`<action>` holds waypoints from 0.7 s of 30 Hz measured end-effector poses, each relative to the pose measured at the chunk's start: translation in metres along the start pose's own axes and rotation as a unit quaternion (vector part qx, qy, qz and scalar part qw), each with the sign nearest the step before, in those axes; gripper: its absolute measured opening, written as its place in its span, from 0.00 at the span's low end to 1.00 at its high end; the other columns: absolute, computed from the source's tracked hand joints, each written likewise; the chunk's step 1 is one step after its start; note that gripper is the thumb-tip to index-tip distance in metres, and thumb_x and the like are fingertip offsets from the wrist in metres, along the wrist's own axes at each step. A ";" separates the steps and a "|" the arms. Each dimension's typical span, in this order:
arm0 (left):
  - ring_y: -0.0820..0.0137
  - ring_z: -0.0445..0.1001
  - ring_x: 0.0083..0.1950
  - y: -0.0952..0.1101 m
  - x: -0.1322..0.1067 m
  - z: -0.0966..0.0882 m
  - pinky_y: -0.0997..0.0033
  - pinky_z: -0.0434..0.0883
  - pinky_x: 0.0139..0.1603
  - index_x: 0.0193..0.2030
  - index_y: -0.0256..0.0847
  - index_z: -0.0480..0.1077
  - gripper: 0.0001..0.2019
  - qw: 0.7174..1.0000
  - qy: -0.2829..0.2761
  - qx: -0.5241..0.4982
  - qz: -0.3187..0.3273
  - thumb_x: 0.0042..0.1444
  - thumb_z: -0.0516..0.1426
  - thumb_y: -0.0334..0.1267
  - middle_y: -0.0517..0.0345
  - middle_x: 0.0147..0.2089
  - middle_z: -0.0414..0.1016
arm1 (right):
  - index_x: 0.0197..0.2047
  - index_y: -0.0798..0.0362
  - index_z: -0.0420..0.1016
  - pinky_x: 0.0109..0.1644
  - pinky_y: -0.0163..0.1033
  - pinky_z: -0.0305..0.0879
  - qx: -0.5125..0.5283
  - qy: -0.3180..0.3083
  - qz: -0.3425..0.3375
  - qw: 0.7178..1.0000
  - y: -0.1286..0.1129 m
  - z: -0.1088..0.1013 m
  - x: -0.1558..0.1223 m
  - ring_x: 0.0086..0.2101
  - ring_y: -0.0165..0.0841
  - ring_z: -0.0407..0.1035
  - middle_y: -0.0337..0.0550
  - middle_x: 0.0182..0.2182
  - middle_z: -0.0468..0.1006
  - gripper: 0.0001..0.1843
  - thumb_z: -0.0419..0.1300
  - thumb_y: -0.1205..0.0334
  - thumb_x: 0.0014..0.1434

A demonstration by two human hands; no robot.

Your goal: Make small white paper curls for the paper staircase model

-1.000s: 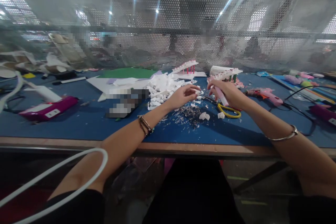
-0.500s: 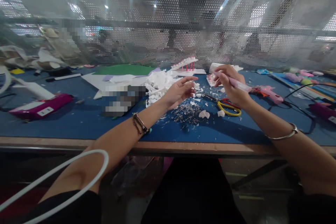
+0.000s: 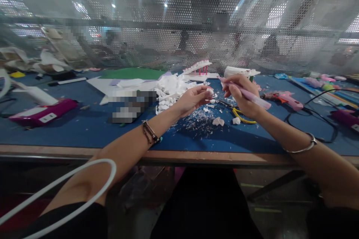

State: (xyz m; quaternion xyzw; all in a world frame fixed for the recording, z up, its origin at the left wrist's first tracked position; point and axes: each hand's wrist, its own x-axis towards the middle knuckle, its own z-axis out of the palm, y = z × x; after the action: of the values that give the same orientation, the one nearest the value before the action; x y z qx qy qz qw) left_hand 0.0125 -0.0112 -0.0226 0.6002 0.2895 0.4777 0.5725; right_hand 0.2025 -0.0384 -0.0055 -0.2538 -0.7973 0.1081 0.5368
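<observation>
My left hand point(image 3: 194, 101) is closed in a pinch on a small white foam-like piece point(image 3: 209, 91) at its fingertips. In my right hand point(image 3: 243, 93) is a slim pink pen-shaped tool point(image 3: 254, 99), held like a pencil with its thin tip pointing left, just above and apart from the white piece. Below the hands, fine white shavings point(image 3: 200, 121) are scattered on the blue table mat. A heap of white scraps point(image 3: 171, 91) lies beyond my left hand. Under my right hand is a yellow-handled tool point(image 3: 242, 116), partly hidden.
A pink glue gun point(image 3: 288, 100) with a black cable lies at right. Behind the hands stands a white model with pink posts point(image 3: 198, 69). Green sheets point(image 3: 131, 74) and a magenta device point(image 3: 45, 112) are at left. A white hoop point(image 3: 109, 164) crosses my left forearm.
My left fingers have closed on a small white piece. My right hand has shifted slightly left and lower, with the pink tool's tip now showing more clearly.
</observation>
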 end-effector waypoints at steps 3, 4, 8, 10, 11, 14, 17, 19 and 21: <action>0.80 0.68 0.32 -0.002 0.002 -0.002 0.77 0.67 0.37 0.42 0.42 0.69 0.09 1.000 0.026 -0.009 0.001 0.54 0.57 0.35 0.60 0.34 0.70 | 0.42 0.50 0.66 0.33 0.35 0.63 0.012 -0.001 0.004 1.000 0.001 0.001 -0.001 0.28 0.25 0.69 0.37 0.31 0.70 0.15 0.48 0.49 0.60; 0.80 0.68 0.32 -0.002 0.002 -0.003 0.77 0.67 0.37 0.43 0.43 0.69 0.09 0.999 0.034 -0.007 0.002 0.54 0.56 0.35 0.60 0.35 0.71 | 0.42 0.50 0.66 0.33 0.35 0.63 0.014 -0.006 0.006 1.000 0.001 0.001 -0.001 0.29 0.26 0.69 0.38 0.31 0.70 0.16 0.47 0.48 0.60; 0.78 0.69 0.36 -0.003 0.004 -0.004 0.77 0.68 0.42 0.41 0.39 0.73 0.08 0.998 0.065 -0.001 -0.004 0.54 0.56 0.32 0.56 0.35 0.73 | 0.42 0.50 0.66 0.32 0.35 0.63 0.028 -0.037 0.012 0.999 0.003 0.002 -0.002 0.28 0.25 0.68 0.37 0.30 0.71 0.17 0.47 0.48 0.60; 0.77 0.70 0.37 -0.003 0.003 -0.003 0.76 0.68 0.44 0.41 0.38 0.73 0.08 0.997 0.079 -0.009 -0.017 0.54 0.55 0.31 0.55 0.36 0.74 | 0.40 0.51 0.67 0.31 0.34 0.63 0.038 -0.048 0.012 0.998 0.004 0.003 -0.003 0.26 0.24 0.68 0.37 0.28 0.71 0.16 0.47 0.48 0.60; 0.77 0.71 0.38 -0.002 0.003 -0.002 0.76 0.68 0.45 0.41 0.38 0.73 0.08 0.996 0.083 -0.016 -0.023 0.55 0.55 0.31 0.55 0.36 0.74 | 0.39 0.51 0.68 0.30 0.34 0.63 0.045 -0.052 0.011 0.998 0.004 0.004 -0.003 0.25 0.24 0.68 0.36 0.28 0.71 0.16 0.48 0.49 0.60; 0.78 0.71 0.37 -0.001 0.002 -0.001 0.76 0.69 0.45 0.39 0.38 0.74 0.07 0.996 0.077 -0.036 -0.035 0.55 0.55 0.31 0.56 0.35 0.74 | 0.37 0.53 0.69 0.29 0.33 0.63 0.076 -0.064 0.016 0.995 0.003 0.005 -0.004 0.24 0.23 0.67 0.36 0.27 0.71 0.15 0.49 0.51 0.60; 0.77 0.71 0.38 -0.001 0.002 -0.002 0.75 0.69 0.44 0.40 0.39 0.74 0.07 0.997 0.064 -0.024 -0.034 0.55 0.56 0.33 0.56 0.35 0.75 | 0.36 0.54 0.69 0.28 0.32 0.63 0.111 -0.080 0.036 0.990 0.001 0.005 -0.004 0.24 0.23 0.67 0.36 0.26 0.70 0.14 0.49 0.53 0.60; 0.76 0.71 0.39 -0.001 0.002 -0.003 0.75 0.69 0.43 0.40 0.40 0.74 0.08 0.998 0.059 -0.001 -0.028 0.55 0.55 0.35 0.55 0.35 0.75 | 0.35 0.54 0.69 0.27 0.32 0.64 0.128 -0.085 0.045 0.987 0.001 0.005 -0.004 0.24 0.23 0.67 0.36 0.26 0.70 0.14 0.49 0.54 0.60; 0.75 0.72 0.39 -0.002 0.002 -0.003 0.74 0.69 0.42 0.40 0.41 0.73 0.08 0.998 0.056 0.019 -0.021 0.56 0.55 0.36 0.55 0.36 0.75 | 0.35 0.53 0.69 0.28 0.32 0.64 0.136 -0.086 0.048 0.986 0.002 0.005 -0.004 0.24 0.23 0.67 0.36 0.26 0.70 0.13 0.49 0.55 0.60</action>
State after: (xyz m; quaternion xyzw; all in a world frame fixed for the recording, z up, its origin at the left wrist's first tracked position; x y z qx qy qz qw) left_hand 0.0106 -0.0073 -0.0239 0.5774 0.3427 0.4931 0.5532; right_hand 0.1997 -0.0382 -0.0115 -0.2059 -0.8055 0.2627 0.4897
